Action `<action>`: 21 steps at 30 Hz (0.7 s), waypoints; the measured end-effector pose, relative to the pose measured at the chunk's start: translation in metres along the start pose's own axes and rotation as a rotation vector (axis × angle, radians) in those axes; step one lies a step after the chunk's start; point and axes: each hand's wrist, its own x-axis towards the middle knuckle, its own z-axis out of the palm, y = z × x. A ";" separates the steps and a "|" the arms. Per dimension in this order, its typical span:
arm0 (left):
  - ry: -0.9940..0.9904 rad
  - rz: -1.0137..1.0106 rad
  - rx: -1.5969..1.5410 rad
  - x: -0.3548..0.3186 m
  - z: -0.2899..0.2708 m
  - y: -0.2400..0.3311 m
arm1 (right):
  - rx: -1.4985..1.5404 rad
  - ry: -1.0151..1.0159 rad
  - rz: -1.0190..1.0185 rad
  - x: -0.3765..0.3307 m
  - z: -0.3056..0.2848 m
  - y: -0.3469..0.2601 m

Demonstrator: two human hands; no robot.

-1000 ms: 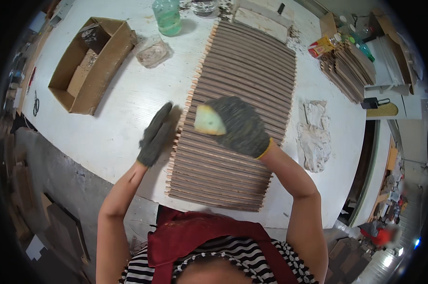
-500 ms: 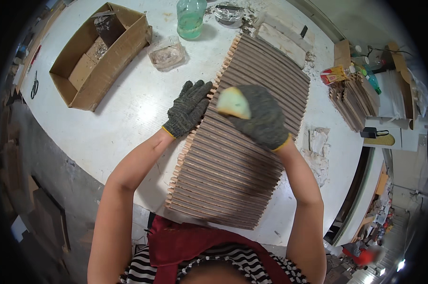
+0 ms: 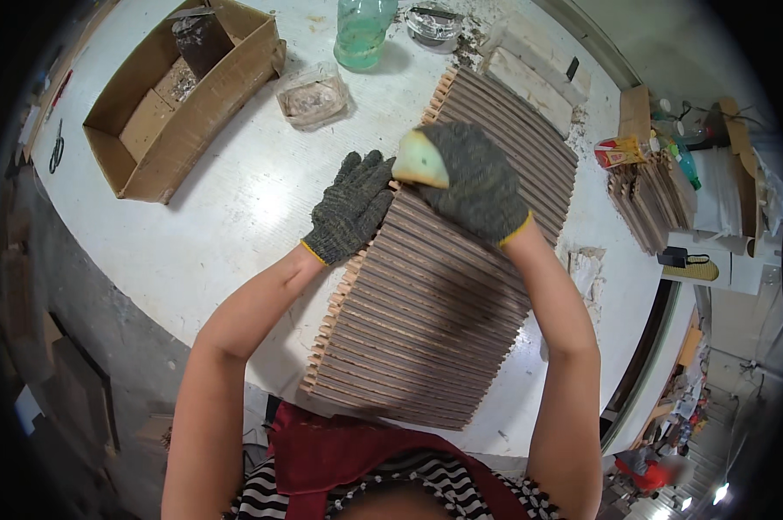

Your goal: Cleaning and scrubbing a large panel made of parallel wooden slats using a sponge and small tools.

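Note:
Many dark brown wooden strips (image 3: 426,286) lie side by side on the white table, forming a slanting panel with uneven, lighter ends. My right hand (image 3: 478,178), in a dark grey knit glove, is closed around a pale green sponge-like block (image 3: 422,162) with yellowish edges. It presses that block on the strips near their left ends. Beside it, my left hand (image 3: 350,208), gloved the same way, rests with fingers stretched along the left ends of the strips and holds nothing. The right palm and fingertips are partly hidden.
An open cardboard box (image 3: 192,95) stands at the far left near scissors (image 3: 56,152). A wrapped block (image 3: 313,97), a green bottle (image 3: 361,39) and a glass ashtray (image 3: 434,28) sit beyond the strips. Stacked boards (image 3: 647,204) are at the right.
My right hand has moved the pale block a little up and toward the left ends of the strips. My left hand stays at the edge; the whole view has shifted slightly.

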 end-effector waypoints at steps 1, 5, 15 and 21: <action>0.025 0.025 0.010 -0.002 -0.001 -0.002 | 0.003 0.001 -0.001 0.005 0.001 0.005; -0.016 -0.067 -0.098 0.009 0.004 0.008 | -0.214 0.090 0.273 0.017 -0.015 0.091; -0.049 -0.066 -0.051 0.003 -0.004 0.006 | -0.083 0.018 0.193 0.022 -0.011 0.045; -0.036 -0.092 -0.098 0.007 -0.004 0.011 | -0.370 0.041 0.411 0.028 -0.030 0.115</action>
